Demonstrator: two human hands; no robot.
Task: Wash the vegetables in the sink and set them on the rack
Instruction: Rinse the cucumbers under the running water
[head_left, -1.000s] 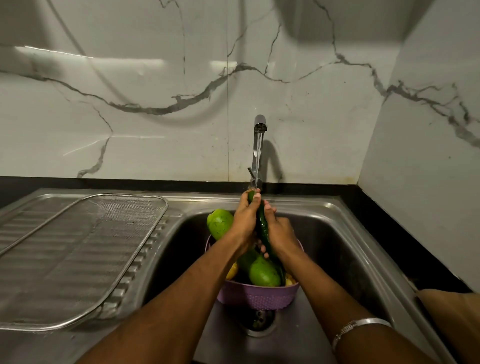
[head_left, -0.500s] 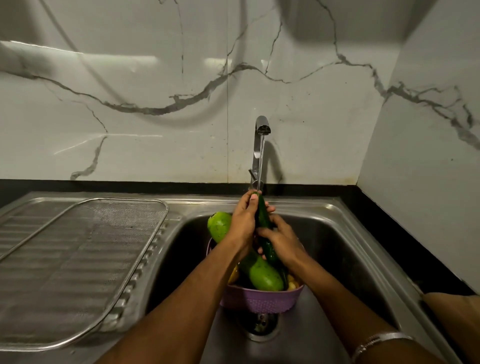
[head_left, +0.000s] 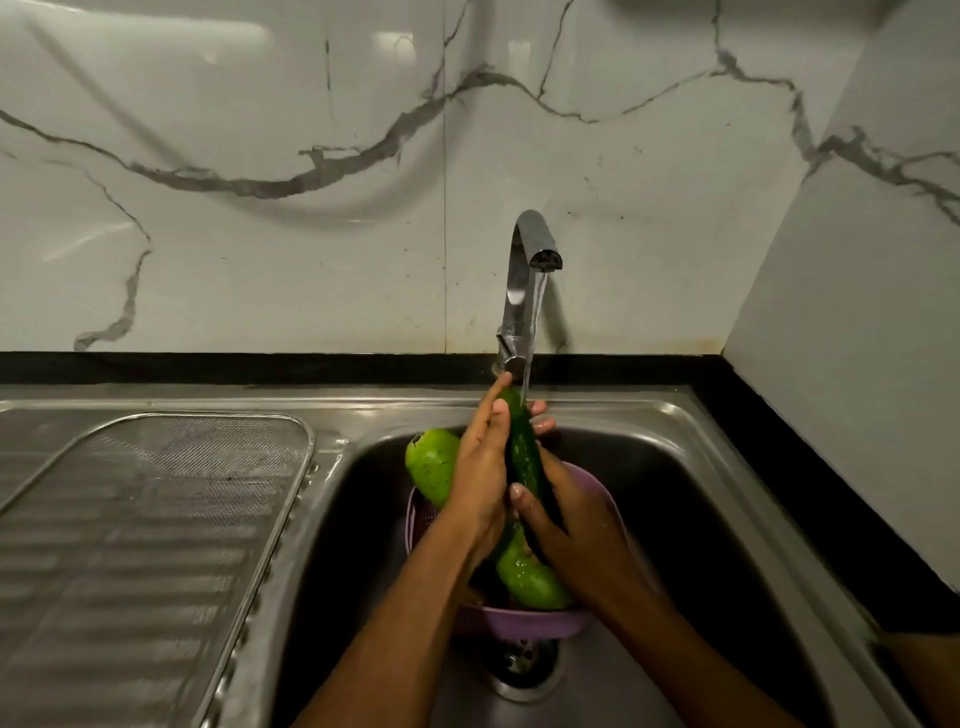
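Observation:
A dark green cucumber (head_left: 523, 451) stands nearly upright under the running tap (head_left: 531, 270), water hitting its top end. My left hand (head_left: 480, 470) wraps its upper part from the left. My right hand (head_left: 569, 519) grips its lower part from the right. Below them a purple colander (head_left: 519, 626) sits in the steel sink (head_left: 691, 499) and holds pale green vegetables, one (head_left: 430, 465) sticking out at the left and one (head_left: 527, 577) under my hands. The wire mesh rack (head_left: 156, 519) lies on the drainboard at the left.
The sink drain (head_left: 519, 667) shows just in front of the colander. A marble wall stands behind the tap and a second wall closes the right side beyond a black counter strip (head_left: 810, 467).
My right hand has slid down the cucumber toward its lower end, and my left hand has shifted on the upper part. The view has tilted so the tap sits higher.

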